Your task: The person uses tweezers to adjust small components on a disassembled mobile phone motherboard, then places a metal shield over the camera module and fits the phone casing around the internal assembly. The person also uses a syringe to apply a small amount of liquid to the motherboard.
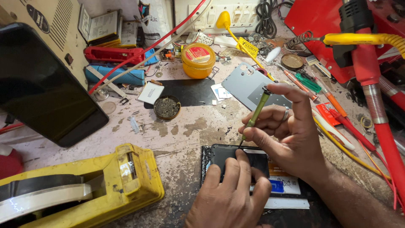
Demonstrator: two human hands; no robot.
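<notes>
Near the workbench's (185,131) front edge, right of its middle: an opened phone (236,157), dark inner frame up, lying flat. Pressed down on its near half, the left hand (230,195), fingers spread flat over the black plate, nothing gripped. Above it, the right hand (287,133), closed around a slim green screwdriver (255,116): thumb and middle finger pinching the shaft low down, index fingertip capping the swivel top, ring on one finger. Screwdriver tilted, tip down on the phone's upper edge just beyond the left fingertips. Just behind the right hand, toward the bench's middle: a grey phone back cover (247,86) lying flat. Left of that, a black mat (185,92) with a small round dish of screws (167,107) at its near left corner. Farther back, near the middle of the far edge: a round yellow tub (198,60) with a red lid label. At the front left corner: a yellow tape dispenser (84,185). Leaning against a box at the left edge: a dark tablet screen (42,88). Along the right edge: a red hot-air wand (371,88), with several red-handled and orange-handled tools lying beside it.
</notes>
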